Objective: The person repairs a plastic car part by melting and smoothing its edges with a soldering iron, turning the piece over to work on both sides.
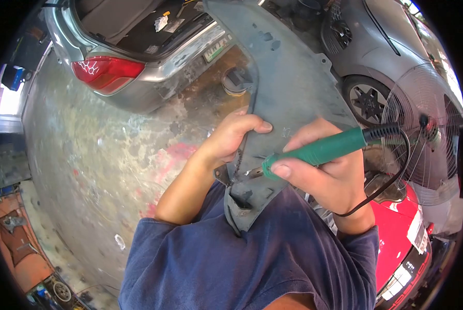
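A large grey car body panel (293, 77), apparently a fender, stretches from my lap up past the middle of the view. My left hand (234, 135) grips its left edge, thumb on the face and fingers behind. In my right hand (329, 170) is a soldering iron (319, 150) with a green handle. Its metal tip (253, 173) points left, at or very close to the panel near a dark, rough seam (238, 160) along the edge. A black cord (391, 181) runs from the handle over my right wrist. A small dark bracket (221, 175) sits at the panel's lower left edge.
A silver car (138, 77) with its rear open stands ahead on the left. Another grey car (376, 46) is at upper right. A large wire-caged fan (425, 129) stands at right, above a red car part (397, 227). A round tin (236, 81) sits on the stained floor (102, 150).
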### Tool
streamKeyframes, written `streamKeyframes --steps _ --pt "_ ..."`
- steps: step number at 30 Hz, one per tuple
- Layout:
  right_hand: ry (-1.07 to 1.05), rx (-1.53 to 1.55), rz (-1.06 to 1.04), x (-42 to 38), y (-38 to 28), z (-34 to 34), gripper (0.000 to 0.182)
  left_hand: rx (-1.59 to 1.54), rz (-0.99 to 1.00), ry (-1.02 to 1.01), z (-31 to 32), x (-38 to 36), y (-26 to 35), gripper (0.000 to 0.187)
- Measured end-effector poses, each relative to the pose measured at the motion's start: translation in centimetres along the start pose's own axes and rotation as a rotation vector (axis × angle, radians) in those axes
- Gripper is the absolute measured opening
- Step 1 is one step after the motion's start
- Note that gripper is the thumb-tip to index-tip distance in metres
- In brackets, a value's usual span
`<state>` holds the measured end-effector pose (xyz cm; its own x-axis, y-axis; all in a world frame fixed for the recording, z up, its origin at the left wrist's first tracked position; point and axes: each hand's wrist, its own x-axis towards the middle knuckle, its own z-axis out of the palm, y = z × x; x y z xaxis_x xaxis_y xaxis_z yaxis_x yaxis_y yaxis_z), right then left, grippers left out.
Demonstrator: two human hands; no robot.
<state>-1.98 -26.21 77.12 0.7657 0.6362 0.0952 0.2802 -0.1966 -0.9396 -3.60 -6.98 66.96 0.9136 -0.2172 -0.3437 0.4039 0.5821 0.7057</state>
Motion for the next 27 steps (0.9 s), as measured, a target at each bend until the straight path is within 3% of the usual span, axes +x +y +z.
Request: streamKeyframes --steps 2,9,13,16,27 --pt "0.012 0.03 0.068 -0.1 -0.3 0.2 0.025 -0.006 -0.013 -0.022 -0.2 0.1 0.0 0.038" --pt "-0.03 -0.07 -0.223 -0.1 0.3 0.2 0.023 -0.008 -0.017 -0.035 -1.3 0.5 -0.5 0.042" --pt "-0.006 0.017 -0.515 -1.0 1.0 -0.4 0.03 -0.063 -0.001 -0.071 -1.5 0.4 0.1 0.043" --pt "0.13 0.173 -0.566 -2.1 2.3 0.5 0.032 -0.119 0.025 -0.082 -1.6 0.4 0.2 0.044" --pt "0.007 0.067 -0.646 -2.2 3.2 0.9 0.036 -0.148 0.057 -0.094 -1.5 1.0 -0.1 0.054"
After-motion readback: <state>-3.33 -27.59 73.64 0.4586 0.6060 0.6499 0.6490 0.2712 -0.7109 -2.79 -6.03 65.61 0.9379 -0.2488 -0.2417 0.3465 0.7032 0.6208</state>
